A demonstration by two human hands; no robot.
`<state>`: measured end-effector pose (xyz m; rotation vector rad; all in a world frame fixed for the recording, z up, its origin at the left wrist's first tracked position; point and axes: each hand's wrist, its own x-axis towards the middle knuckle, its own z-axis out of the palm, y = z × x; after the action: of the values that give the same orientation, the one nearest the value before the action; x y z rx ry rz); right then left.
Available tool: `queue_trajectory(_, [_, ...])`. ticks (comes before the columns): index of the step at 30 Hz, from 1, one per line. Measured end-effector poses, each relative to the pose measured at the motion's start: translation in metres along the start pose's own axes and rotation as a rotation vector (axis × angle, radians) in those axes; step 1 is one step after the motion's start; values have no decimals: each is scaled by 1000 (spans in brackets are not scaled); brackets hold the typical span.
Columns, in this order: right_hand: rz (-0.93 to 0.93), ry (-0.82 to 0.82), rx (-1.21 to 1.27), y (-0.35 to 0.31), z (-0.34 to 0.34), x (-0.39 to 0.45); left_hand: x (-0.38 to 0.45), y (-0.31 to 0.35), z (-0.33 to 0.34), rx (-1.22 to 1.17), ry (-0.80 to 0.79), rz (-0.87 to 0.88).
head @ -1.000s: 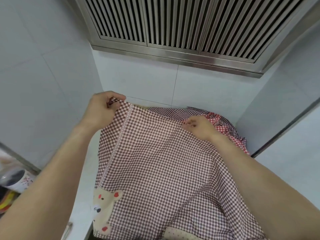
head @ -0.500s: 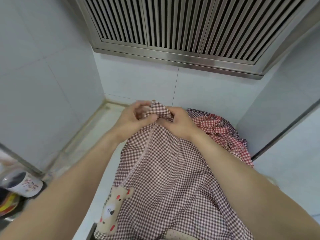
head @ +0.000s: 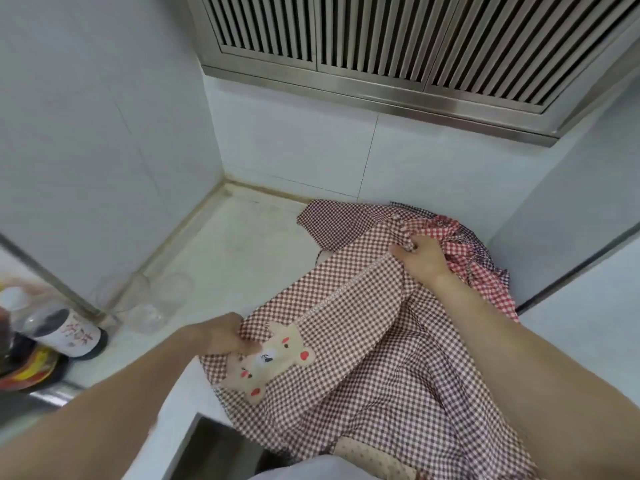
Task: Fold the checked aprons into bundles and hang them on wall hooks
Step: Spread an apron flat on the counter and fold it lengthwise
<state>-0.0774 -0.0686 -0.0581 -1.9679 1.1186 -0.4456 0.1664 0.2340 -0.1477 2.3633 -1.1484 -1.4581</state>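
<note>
Head cam looked down on a white counter (head: pixel 242 244) in a tiled corner, with the brown checked apron (head: pixel 363 341) spread over it and sagging off the near edge. The right hand (head: pixel 420 258) had the gathered top corners bunched in curled fingers at the far side, right up against a red checked apron (head: pixel 481 271) crumpled in the corner. The left hand (head: pixel 221 336) was pinching the cloth edge beside the bear patch (head: pixel 273 358), though it was blurry enough that the exact finger hold was hard to make out.

Judging by that, the fold was only half set. To do it well, the person would want to pull the cloth taut between both hands, line the edges up before creasing, and keep the red one from getting dragged into the bundle. No hooks showed anywhere. A bottle (head: pixel 65 332) stood off to the left, well clear.
</note>
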Motion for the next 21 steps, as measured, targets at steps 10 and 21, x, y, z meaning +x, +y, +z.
queue_trajectory(10, [15, -37, 6, -9, 16, 7, -7, -30, -20, 20, 228, -29])
queue_trajectory(21, [-225, 227, -12, -70, 73, 18, -30, -91, -13, -149, 353, -315])
